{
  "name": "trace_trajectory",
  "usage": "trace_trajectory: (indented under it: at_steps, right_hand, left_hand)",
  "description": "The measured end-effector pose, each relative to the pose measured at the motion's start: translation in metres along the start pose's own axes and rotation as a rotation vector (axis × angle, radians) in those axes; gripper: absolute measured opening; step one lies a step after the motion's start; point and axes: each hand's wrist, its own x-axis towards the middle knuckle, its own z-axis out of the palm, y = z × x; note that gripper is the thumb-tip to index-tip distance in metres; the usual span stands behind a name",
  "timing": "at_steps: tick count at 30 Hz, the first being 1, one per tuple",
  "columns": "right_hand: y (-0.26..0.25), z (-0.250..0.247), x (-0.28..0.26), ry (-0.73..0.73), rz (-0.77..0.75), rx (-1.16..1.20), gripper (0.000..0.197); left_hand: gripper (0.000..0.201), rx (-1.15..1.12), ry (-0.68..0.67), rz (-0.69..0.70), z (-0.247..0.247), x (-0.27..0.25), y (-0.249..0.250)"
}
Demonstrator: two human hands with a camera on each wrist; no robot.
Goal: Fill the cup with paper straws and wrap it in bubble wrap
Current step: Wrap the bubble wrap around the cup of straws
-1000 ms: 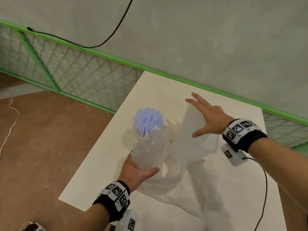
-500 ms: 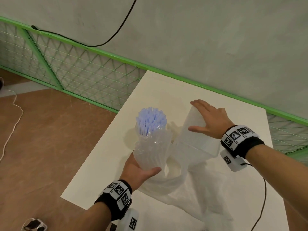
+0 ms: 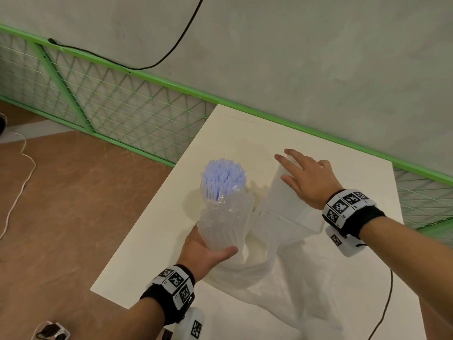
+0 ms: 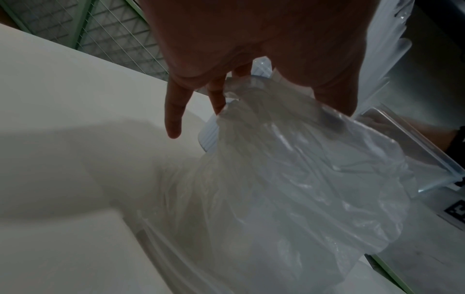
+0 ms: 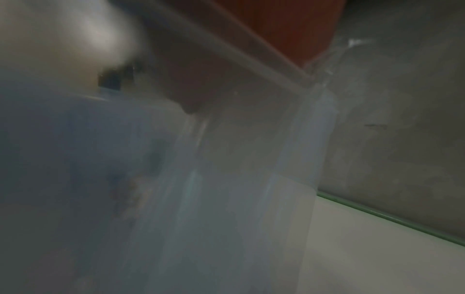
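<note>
A cup (image 3: 226,224) packed with pale blue paper straws (image 3: 223,177) is partly covered in clear bubble wrap (image 3: 247,271). My left hand (image 3: 208,251) grips the wrapped cup from below, thumb across its front. In the left wrist view the wrap (image 4: 289,179) bunches under the fingers (image 4: 173,111). The rest of the sheet rises to the right as a stiff upright fold (image 3: 286,204). My right hand (image 3: 304,175) lies flat on that fold, fingers straight and spread. The right wrist view is blurred, showing only translucent sheet (image 5: 226,179).
The white table (image 3: 245,133) stands against a grey wall with a green rail (image 3: 171,84) and mesh fence. Loose wrap trails toward the near table edge (image 3: 306,315). Brown floor lies to the left, with a white cord (image 3: 22,173). A black wire (image 3: 384,305) hangs from my right wrist.
My right hand came down from above the upright fold and now lies flat on it, fingers reaching further over its top. The left hand kept its grip on the cup.
</note>
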Motion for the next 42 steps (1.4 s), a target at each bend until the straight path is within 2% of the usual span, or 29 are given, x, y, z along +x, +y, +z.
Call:
trace_trajectory:
  at_steps: [3,5,8,10,14,18,21,30,33,37,42]
  right_hand:
    - [0.000,-0.008,-0.005,-0.024,0.002,-0.014,0.056]
    - [-0.008,-0.025,-0.009,0.062,0.007,0.072,0.059]
    - [-0.032,-0.050,-0.025,0.228,-0.078,0.352,0.059]
    - [-0.054,-0.056,-0.038,0.162,-0.163,0.505,0.065]
    - [-0.089,-0.043,-0.053,0.013,-0.259,0.481,0.080]
    - [-0.107,-0.029,-0.058,-0.003,-0.216,0.489,0.074]
    - [-0.119,-0.023,-0.065,0.041,-0.184,0.555,0.064]
    - [-0.143,0.003,-0.077,0.369,-0.005,0.799,0.035]
    - [-0.150,0.007,-0.078,0.399,0.083,0.874,0.032]
    - [-0.157,0.007,-0.078,0.357,0.161,0.984,0.032]
    - [-0.166,0.013,-0.075,0.493,0.147,0.917,0.029]
  left_hand:
    - [0.076,-0.008,0.001,0.001,0.000,0.000,-0.001]
    - [0.076,-0.016,0.001,0.006,0.000,-0.001,-0.002]
    - [0.074,-0.057,-0.024,0.005,-0.002,-0.002,-0.005]
    - [0.074,-0.071,-0.039,0.005,-0.002,-0.003,-0.005]
    - [0.071,-0.093,-0.042,0.021,-0.001,-0.006,-0.004]
    - [0.068,-0.116,-0.063,0.037,-0.001,-0.010,-0.001]
    - [0.067,-0.124,-0.071,0.045,-0.002,-0.012,-0.001]
    - [0.065,-0.104,-0.085,0.061,-0.003,-0.013,-0.001]
    - [0.064,-0.087,-0.099,0.067,-0.004,-0.013,-0.001]
    - [0.065,-0.087,-0.100,0.066,-0.004,-0.014,0.000]
    - [0.074,-0.074,-0.082,0.070,-0.003,-0.010,-0.003]
